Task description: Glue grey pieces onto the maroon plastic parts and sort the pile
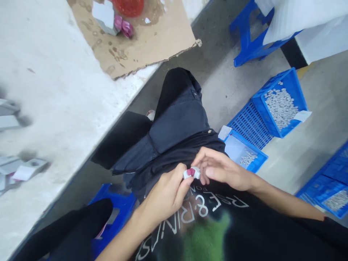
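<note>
At left, we see pale blocks (29, 169) on the desk (67, 108); then our left hand (171, 186) pinching the small white-and-pink piece (191, 172) before our shirt (244, 224); then our right hand (224, 168), fingers curled at its right end, grip hard to tell. Step looks like in-hand handling; next move likely calls for steady pinching.
</note>
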### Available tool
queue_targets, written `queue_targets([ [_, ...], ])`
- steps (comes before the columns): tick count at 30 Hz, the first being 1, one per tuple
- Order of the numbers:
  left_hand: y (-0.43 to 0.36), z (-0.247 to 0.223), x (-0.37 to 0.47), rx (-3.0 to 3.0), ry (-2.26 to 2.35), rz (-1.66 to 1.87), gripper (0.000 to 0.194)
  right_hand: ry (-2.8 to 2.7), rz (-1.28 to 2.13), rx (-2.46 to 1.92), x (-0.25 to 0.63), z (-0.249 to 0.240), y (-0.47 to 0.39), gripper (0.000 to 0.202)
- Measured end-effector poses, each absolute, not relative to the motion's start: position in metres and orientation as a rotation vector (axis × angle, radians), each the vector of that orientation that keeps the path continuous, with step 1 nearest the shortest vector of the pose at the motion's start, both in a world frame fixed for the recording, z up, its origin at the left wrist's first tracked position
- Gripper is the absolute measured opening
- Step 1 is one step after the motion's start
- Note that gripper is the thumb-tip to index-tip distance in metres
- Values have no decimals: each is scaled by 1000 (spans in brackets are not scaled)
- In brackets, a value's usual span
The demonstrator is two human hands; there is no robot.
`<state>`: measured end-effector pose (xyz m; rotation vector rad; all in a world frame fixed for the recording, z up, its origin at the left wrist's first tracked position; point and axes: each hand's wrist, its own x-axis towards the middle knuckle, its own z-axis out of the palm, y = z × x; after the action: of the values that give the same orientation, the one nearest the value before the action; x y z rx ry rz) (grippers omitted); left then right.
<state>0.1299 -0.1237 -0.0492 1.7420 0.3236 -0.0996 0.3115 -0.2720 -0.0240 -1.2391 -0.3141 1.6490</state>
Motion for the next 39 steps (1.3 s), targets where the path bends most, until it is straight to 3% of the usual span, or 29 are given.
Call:
queue_targets([
  [5, -113, -42, 135, 2283, 61, -67, 30, -509, 1901, -1440, 328, -16, -256, 19],
  [12, -125, -49, 134, 2519, -152, 23, 26, -763, 1877, -1615, 321, -12, -249, 14],
  [17, -129, -59, 133, 2467, -148, 127, 24, -845, 1812, -1759, 310, -6, -248, 27],
  [26, -130, -62, 130, 2382, -230, 243, 35, -961, 1804, -1847, 300, 1, -252, 30],
  [33, -128, -61, 130, 2323, -249, 287, 26, -933, 1763, -1901, 291, 3, -254, 27],
  [39, -119, -66, 132, 1939, 77, 152, 28, -428, 1963, -1487, 318, -5, -262, 22],
])
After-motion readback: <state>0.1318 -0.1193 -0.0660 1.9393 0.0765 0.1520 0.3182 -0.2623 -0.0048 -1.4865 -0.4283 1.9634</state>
